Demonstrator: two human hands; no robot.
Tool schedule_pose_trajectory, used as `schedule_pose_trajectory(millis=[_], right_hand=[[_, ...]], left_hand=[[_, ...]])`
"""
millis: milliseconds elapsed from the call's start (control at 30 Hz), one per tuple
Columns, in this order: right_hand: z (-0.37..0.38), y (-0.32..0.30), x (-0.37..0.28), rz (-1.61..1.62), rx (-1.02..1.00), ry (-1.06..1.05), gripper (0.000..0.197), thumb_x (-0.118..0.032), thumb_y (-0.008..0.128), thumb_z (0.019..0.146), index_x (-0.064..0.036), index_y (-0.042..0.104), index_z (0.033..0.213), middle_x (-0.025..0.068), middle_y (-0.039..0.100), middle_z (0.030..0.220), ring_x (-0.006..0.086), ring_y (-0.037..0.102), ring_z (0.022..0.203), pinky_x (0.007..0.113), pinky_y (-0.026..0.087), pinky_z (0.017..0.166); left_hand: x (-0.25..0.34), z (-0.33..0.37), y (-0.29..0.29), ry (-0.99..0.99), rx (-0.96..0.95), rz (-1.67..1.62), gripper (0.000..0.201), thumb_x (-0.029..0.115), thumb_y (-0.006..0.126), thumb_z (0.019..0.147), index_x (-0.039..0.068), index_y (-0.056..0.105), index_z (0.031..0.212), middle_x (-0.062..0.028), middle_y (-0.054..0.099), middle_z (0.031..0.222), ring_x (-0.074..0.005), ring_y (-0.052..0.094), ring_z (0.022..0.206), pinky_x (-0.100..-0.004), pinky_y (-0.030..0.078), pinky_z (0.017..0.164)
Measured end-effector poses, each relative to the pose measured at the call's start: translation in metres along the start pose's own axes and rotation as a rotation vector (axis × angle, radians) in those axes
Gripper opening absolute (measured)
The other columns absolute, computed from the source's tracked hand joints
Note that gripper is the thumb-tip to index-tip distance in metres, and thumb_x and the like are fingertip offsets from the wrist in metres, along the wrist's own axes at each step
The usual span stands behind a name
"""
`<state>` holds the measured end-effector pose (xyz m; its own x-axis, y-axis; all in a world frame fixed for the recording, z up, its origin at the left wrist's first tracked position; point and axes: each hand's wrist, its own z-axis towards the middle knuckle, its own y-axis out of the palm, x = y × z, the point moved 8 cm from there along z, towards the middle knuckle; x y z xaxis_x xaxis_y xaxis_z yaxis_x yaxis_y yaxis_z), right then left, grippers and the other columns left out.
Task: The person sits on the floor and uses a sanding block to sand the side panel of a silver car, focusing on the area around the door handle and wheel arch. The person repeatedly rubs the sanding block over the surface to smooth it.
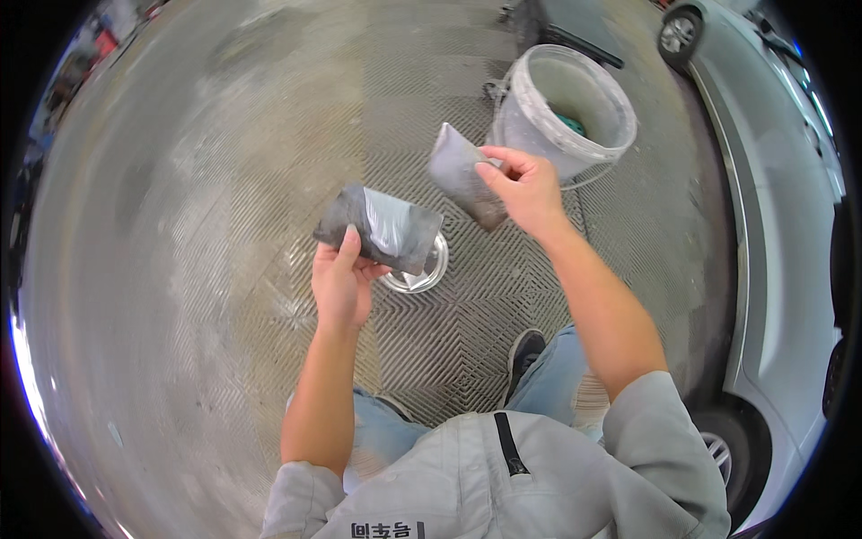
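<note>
My left hand (343,280) grips a dark, flat rectangular putty spreader (417,241) by its near left edge, thumb on top. A smear of pale grey putty (388,221) lies across its face. My right hand (523,187) pinches a second flat spreader (462,175) by its right edge between thumb and fingers. This one is grey, stained brown toward its lower end, and tilted. The two spreaders are apart, the right one slightly higher in view. Beneath the left spreader, a round silvery tin (429,269) shows in part; the spreader hides the rest.
A white bucket (521,135) with a wire handle stands just beyond my right hand, something green inside. Behind it is a dark wheeled box (566,31). A light-coloured car (781,269) runs along the right side. Ribbed tiles (467,350) cover the floor around my shoes.
</note>
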<state>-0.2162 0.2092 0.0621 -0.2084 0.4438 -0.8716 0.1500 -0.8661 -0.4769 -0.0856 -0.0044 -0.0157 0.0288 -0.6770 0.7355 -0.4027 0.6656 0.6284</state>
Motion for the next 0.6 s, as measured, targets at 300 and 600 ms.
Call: schedule_pose_trajectory(millis=[300,600], right_hand=[[-0.061,-0.017,0.022,-0.016,-0.6,0.187,0.026,-0.006,0.072,0.068,-0.0002,0.065,0.093,0.0157,0.056,0.116,0.0243,0.056,0.099,0.036,0.046,0.083],[-0.172,-0.164,-0.01,-0.829,0.581,0.025,0.056,-0.013,0.079,0.056,-0.0056,0.046,0.101,0.0185,0.044,0.122,0.0359,0.046,0.106,0.042,0.037,0.09]], left_hand=[[-0.034,0.024,0.041,0.017,-0.257,-0.002,0.017,0.011,0.05,0.091,0.004,0.053,0.106,-0.0078,0.063,0.092,-0.0165,0.063,0.074,-0.0281,0.056,0.054],[-0.17,-0.055,0.135,-0.853,-0.369,-0.031,0.016,0.02,0.049,0.092,0.01,0.054,0.103,-0.004,0.062,0.089,-0.0153,0.061,0.072,-0.0278,0.054,0.052]])
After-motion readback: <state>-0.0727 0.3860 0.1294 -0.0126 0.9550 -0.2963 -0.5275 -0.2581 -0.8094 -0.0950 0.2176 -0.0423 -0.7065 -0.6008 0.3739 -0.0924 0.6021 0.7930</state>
